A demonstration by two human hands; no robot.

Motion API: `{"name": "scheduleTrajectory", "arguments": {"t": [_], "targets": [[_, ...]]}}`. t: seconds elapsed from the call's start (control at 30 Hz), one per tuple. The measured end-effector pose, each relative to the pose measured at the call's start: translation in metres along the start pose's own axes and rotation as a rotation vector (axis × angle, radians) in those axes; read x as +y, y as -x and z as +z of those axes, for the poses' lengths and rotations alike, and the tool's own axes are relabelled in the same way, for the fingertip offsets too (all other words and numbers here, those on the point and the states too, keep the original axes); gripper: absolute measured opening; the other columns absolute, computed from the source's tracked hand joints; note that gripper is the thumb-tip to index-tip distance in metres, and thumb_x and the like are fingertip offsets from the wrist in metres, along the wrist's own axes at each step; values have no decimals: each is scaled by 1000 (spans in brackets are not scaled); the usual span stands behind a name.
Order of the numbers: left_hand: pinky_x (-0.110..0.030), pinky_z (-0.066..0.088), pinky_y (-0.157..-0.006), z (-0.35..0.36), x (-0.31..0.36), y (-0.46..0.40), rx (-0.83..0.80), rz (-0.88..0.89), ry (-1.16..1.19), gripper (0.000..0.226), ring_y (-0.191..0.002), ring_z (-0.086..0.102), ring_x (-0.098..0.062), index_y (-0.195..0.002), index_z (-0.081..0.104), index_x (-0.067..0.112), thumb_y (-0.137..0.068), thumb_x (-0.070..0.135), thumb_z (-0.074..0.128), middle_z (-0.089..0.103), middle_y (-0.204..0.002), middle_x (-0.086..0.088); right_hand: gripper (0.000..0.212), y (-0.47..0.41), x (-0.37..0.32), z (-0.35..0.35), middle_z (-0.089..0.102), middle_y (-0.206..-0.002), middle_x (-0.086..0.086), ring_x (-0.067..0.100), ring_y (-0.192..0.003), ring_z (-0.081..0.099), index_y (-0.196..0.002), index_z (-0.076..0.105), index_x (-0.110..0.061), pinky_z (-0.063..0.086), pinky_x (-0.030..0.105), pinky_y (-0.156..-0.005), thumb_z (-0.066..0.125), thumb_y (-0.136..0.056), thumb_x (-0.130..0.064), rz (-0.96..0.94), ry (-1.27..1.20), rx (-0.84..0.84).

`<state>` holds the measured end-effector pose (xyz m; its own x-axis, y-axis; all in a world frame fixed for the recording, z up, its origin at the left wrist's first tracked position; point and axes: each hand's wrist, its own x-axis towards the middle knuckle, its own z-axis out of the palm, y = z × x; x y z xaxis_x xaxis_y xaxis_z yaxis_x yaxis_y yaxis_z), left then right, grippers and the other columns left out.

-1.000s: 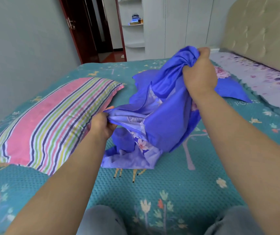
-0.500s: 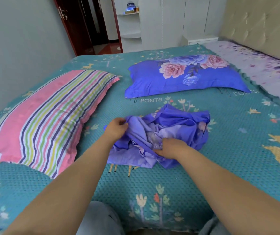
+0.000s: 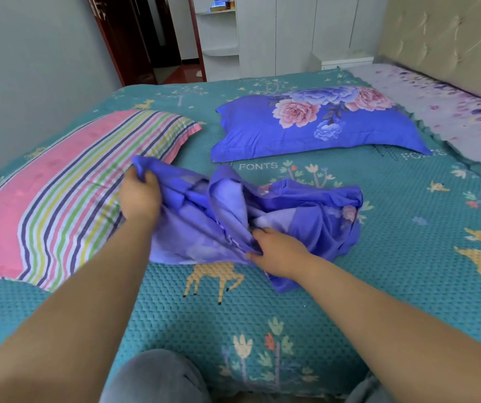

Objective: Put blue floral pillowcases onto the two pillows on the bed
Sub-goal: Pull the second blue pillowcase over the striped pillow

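While both hands work it, the loose blue floral pillowcase lies crumpled on the teal bedspread, mid-bed, just in front of the person's knees. Left hand grips the pillowcase's upper-left corner; fingers curled round a bunched fold, fabric poking out above the knuckles, the corner lifted slightly off the bed and overlapping the near edge of the striped pillow. Right hand pinches the pillowcase at its near hem, fingers and thumb closed on the edge beside a seam; cloth spills past the hand toward the wrist and bunches to the right. Between the two hands the fabric is stretched in a loose ridge, paler inner side showing in the folds.

Striped pillow, pink with multicolour bands, bare of any blue case, lies at the left of the bed, touching the pillowcase corner. Second pillow already wears a blue floral case, lies farther back, apart from the loose case, near the lilac sheet by the padded headboard. Bedspread has deer and tree prints, "FONTS" text. White wardrobe and dark red door behind.
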<state>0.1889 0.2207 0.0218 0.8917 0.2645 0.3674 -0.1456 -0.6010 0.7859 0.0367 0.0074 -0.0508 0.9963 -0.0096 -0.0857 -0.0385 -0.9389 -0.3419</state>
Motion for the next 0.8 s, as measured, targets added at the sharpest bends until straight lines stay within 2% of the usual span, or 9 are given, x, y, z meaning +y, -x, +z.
{"name": "scheduleTrajectory", "arguments": {"t": [0.1,0.17,0.2,0.3,0.4,0.5,0.6,0.7,0.8], "targets": [[-40,37,-95,-14,-10,-40,-113,-113,-207,39,-116,50,-40,-126,45,3,-89,16,51,53,-127,-25,30,-2,-15,-7,61,-119,10,32,-105,58,-119,51,-17,43,37,-77,39,-98,-34,36,-143,174],[-46,26,-108,-8,-21,-37,-242,-46,-508,63,-132,33,-41,-139,33,6,-89,34,58,35,-144,-24,45,-5,-21,-8,50,-136,5,24,-122,50,-140,35,-28,42,34,-89,41,-97,-42,-27,-373,80],[-48,24,-110,-1,-23,-28,-249,56,-577,67,-134,29,-42,-140,33,6,-89,43,55,31,-147,-23,62,-6,-23,-5,33,-150,0,18,-136,36,-148,19,-34,36,35,-103,45,-93,-49,-84,-407,-2],[-46,28,-110,25,-9,14,-361,231,-422,74,-130,37,-39,-139,39,8,-89,62,38,44,-140,-22,99,-1,-27,6,-9,-159,-6,15,-147,0,-148,-8,-39,18,50,-115,51,-77,-72,-67,-148,-169],[-43,21,-114,50,7,48,-575,54,-212,93,-140,26,-32,-149,18,14,-80,69,49,29,-151,-15,117,11,-31,10,-13,-158,-1,29,-146,-3,-150,-10,-24,11,61,-112,50,-68,-81,58,69,-156],[-42,30,-111,62,0,61,-659,84,-257,92,-137,33,-31,-149,14,17,-79,42,68,32,-150,-14,111,23,-30,20,-15,-158,4,40,-143,2,-150,-13,-16,9,64,-109,54,-78,-68,167,251,-157],[-34,40,-94,57,-9,60,-450,-15,-79,55,-117,54,-31,-138,37,14,-85,8,49,57,-129,-13,77,28,-13,19,16,-154,11,37,-132,33,-150,5,-13,29,54,-105,51,-90,-31,260,363,0],[-30,40,-67,49,-12,58,-317,-232,103,39,-80,56,-28,-122,44,10,-86,-1,37,59,-103,-15,50,26,30,-1,44,-132,12,33,-117,46,-133,41,-12,41,42,-91,52,-85,-18,362,362,222],[-29,34,-54,48,-17,52,-289,-310,121,28,-64,46,-22,-105,40,16,-85,-2,35,52,-85,-9,40,25,57,-16,54,-121,12,34,-110,52,-117,59,-12,41,39,-91,52,-78,-11,336,-94,653]]}}
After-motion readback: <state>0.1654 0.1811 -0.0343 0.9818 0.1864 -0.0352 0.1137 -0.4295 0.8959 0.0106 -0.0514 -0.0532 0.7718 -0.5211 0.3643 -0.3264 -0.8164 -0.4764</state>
